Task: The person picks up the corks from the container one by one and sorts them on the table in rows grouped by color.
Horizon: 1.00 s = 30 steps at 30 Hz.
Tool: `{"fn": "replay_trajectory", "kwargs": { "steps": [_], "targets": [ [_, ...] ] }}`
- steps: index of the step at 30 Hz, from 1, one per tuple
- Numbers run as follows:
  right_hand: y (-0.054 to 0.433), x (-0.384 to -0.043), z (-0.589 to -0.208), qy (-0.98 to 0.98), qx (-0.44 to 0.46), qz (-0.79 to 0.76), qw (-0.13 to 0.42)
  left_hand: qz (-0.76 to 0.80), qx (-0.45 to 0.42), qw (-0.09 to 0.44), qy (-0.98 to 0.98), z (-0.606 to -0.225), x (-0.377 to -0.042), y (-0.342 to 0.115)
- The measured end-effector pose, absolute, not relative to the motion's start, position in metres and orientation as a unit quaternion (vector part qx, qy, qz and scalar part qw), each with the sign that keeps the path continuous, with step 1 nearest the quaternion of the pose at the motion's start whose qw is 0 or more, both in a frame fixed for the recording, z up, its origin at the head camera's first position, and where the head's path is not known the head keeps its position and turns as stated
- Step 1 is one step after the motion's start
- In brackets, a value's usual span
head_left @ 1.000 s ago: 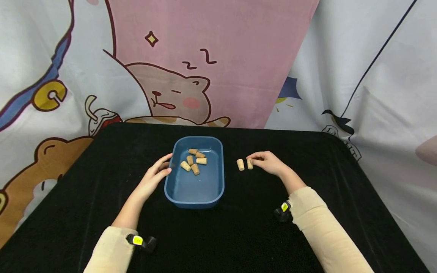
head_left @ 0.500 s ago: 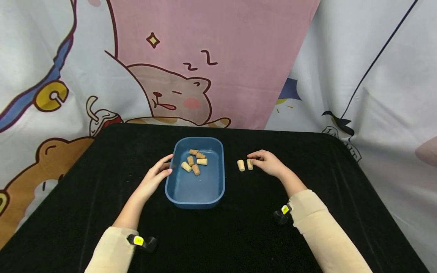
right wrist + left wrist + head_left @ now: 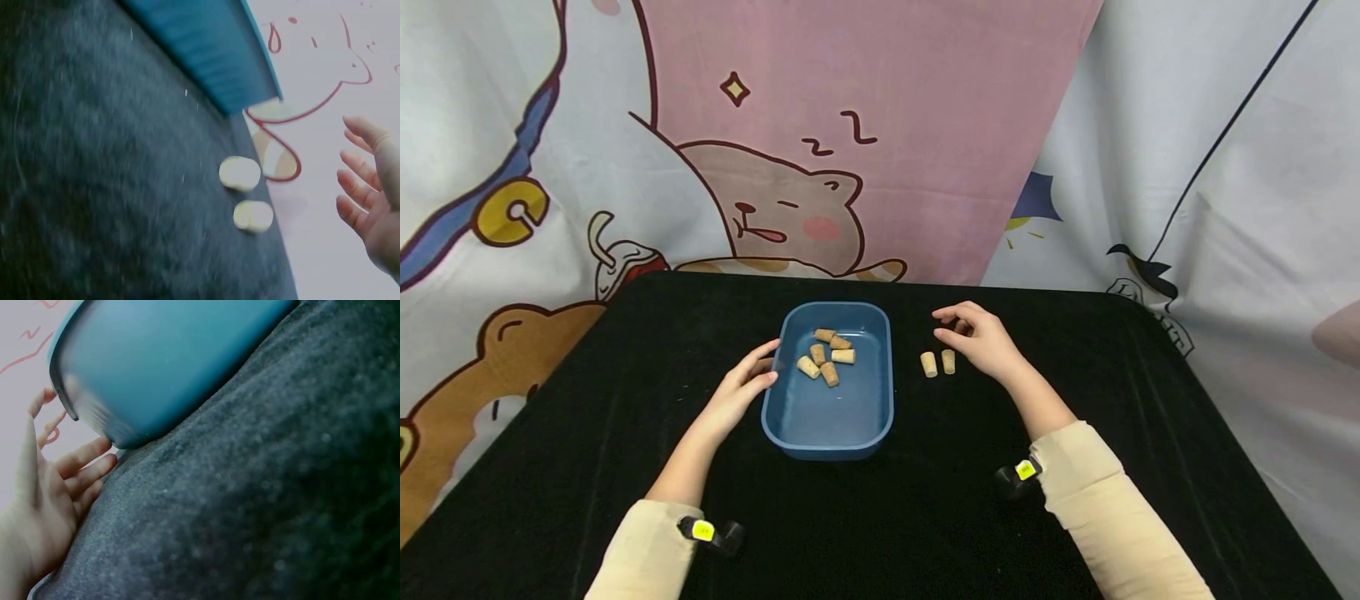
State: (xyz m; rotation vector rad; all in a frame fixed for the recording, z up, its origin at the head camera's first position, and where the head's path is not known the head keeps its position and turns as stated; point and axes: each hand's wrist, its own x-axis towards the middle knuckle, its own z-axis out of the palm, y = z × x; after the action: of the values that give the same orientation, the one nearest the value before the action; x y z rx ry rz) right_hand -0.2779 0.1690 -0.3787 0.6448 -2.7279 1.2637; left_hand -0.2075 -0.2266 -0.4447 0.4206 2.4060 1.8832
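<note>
A blue rectangular bin stands on the black cloth with several corks lying in its far half. My left hand rests against the bin's left side, fingers spread and extended, as the left wrist view also shows. To the right of the bin, two corks stand side by side: one nearer the bin, the other just right of it. Over and slightly beyond them hovers my right hand, holding nothing, thumb and fingers apart. In the right wrist view both corks are apart from the hand.
Black cloth covers the table. Behind it hangs a printed curtain with cartoon animals. A small black camera is strapped at each sleeve cuff.
My right hand has let go of the right-hand cork and lifted up and away, its fingers opening. That cork stays beside the other. The left hand and bin hold still.
</note>
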Motion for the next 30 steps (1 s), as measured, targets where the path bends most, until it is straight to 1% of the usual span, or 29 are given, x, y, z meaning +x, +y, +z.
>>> {"fn": "replay_trajectory", "kwargs": {
  "steps": [9, 15, 21, 30],
  "targets": [
    [0.138, -0.265, -0.366, -0.866, 0.264, 0.418, 0.075, 0.613, 0.136, 0.031, 0.778, -0.445, -0.207, -0.225],
    [0.116, -0.257, -0.361, -0.851, 0.305, 0.42, 0.083, 0.612, 0.14, 0.029, 0.778, -0.445, -0.207, -0.225],
    [0.092, -0.253, -0.361, -0.853, 0.325, 0.405, 0.062, 0.61, 0.138, 0.03, 0.779, -0.445, -0.207, -0.227],
    [0.055, -0.249, -0.361, -0.865, 0.337, 0.372, -0.009, 0.609, 0.14, 0.031, 0.78, -0.446, -0.208, -0.229]
  ]
}}
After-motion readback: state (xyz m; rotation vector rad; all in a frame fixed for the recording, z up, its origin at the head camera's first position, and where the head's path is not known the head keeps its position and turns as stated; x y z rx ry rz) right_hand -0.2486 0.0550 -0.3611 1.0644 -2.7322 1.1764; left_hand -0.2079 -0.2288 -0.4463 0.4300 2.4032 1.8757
